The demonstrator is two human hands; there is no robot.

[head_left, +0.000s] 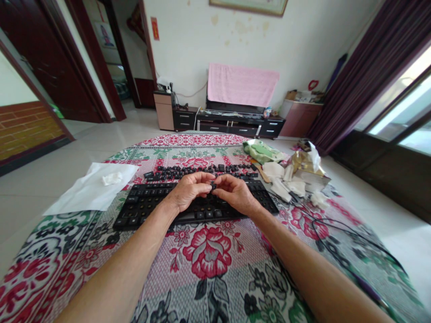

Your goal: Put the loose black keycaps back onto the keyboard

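Note:
A black keyboard (150,207) lies across the table in front of me, many of its keys off and bare sockets showing. Over its middle, my left hand (192,190) and my right hand (234,193) meet fingertip to fingertip. Both are closed in a pinch around one small black keycap (213,185), mostly covered by the fingers. Behind the keyboard, several loose black keycaps (178,171) are spread in rows. Some keys along the keyboard's top and bottom rows are in place.
A white paper sheet (84,193) with a crumpled tissue (112,178) lies at left. To the right are white cloth pieces (283,184), a gold-coloured bag (305,166), a green packet (262,151) and a black cable (353,237). A flowered cloth (208,255) covers the table.

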